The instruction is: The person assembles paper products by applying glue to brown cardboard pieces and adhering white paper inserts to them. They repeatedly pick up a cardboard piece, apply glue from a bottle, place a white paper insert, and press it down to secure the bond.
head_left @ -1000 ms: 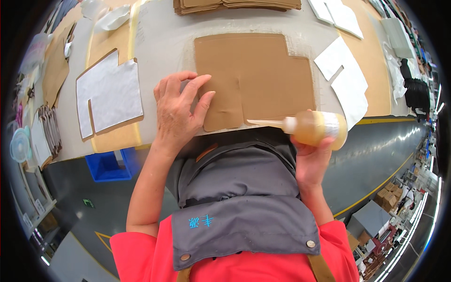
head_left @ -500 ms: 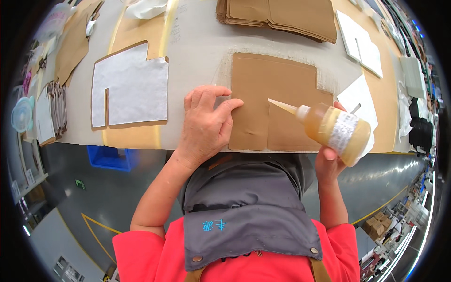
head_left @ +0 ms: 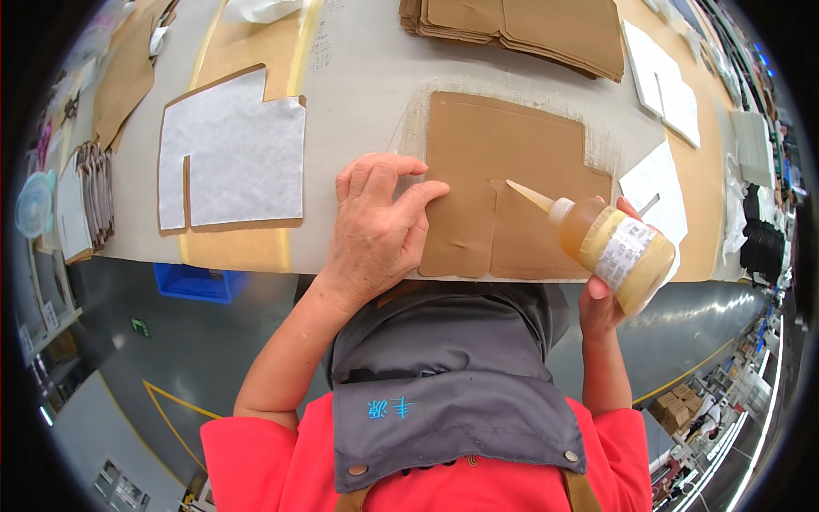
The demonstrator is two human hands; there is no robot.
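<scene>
A brown leather-like panel lies flat at the table's near edge, with a notched right corner and a slit running up from its lower side. My left hand rests at the panel's left edge. Its thumb reaches onto the surface, the other fingers are loosely bent, and a gap shows between thumb and forefinger. In my right hand is a squeeze bottle of amber liquid with a white label. The bottle is tilted, its long pale nozzle pointing up and left, close to the top of the slit. Whether the tip touches the panel I cannot tell.
To the left lies a white-faced panel with a slit. A stack of brown panels sits at the far side. White pieces lie at the right, near the bottle. A bundle of panels stands at the left edge; a blue bin is on the floor.
The bottle in my right hand has shifted slightly right and down, its nozzle tip now just right of the slit. My left hand keeps its place at the panel's edge.
</scene>
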